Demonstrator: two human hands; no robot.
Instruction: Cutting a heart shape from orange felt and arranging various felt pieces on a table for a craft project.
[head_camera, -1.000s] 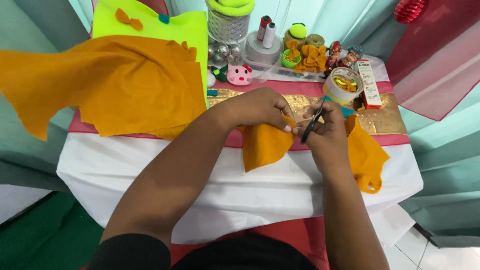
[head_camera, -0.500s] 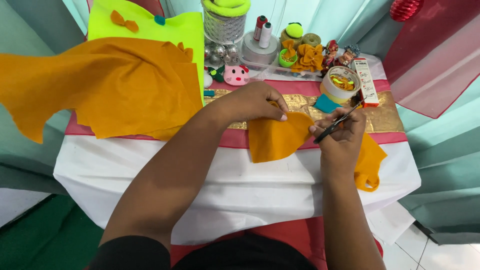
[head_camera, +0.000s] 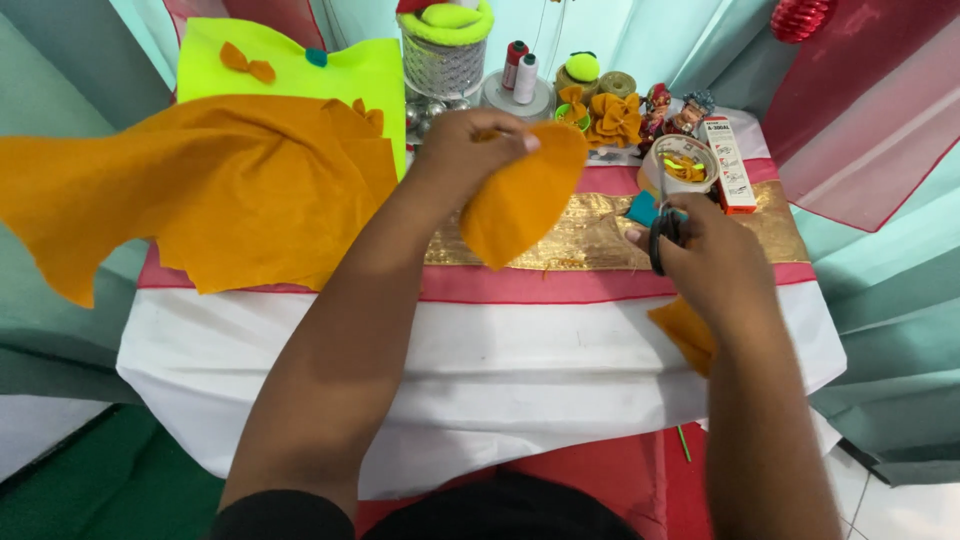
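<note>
One head-worn view — looking steeply down, close over the table.

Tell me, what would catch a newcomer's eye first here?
Probably the big orange felt sheet draped over the table's left side. Next, the left hand holding up a rounded orange felt piece at centre, while the right hand grips black-handled scissors beside it.

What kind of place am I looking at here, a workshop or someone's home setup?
Probably a small home craft or sewing table: orange felt sheets piled on a cloth-covered table, thread spools and finished felt bows at the back, scissors in the right hand.
</note>
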